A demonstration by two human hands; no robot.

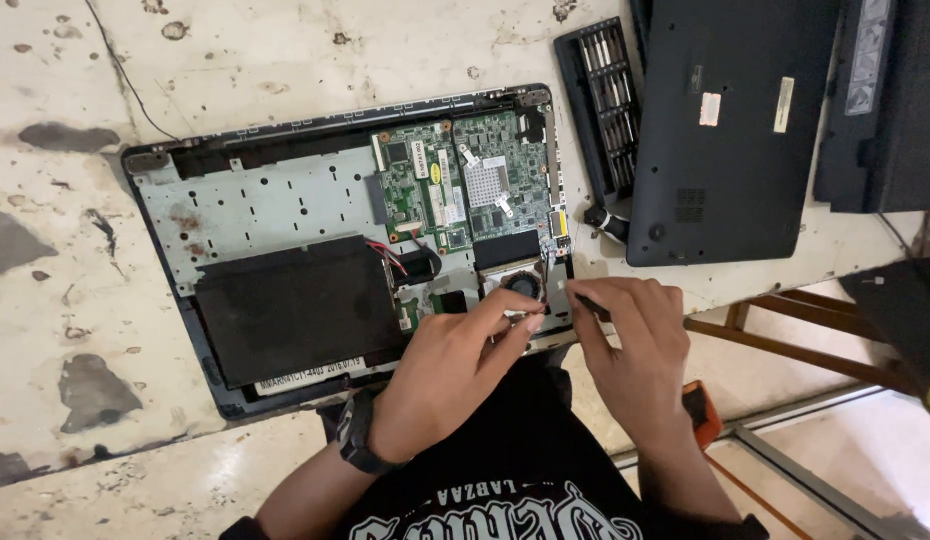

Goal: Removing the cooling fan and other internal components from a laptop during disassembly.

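Opened laptop chassis [285,215] lies bottom-up, flat on the worn bench, back cover off; green mainboard [463,190] sits upper right, flat black battery [295,308] lower left w/ red & black wires. Small cooling fan [523,284] sits at the near-right corner, partly hidden. A thin dark tool [591,305] is tilted just beside the fan.

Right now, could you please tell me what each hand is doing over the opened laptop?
Left hand: fingertips pinched near the fan; held item cannot be told.
Right hand: closed on a thin dark tool.
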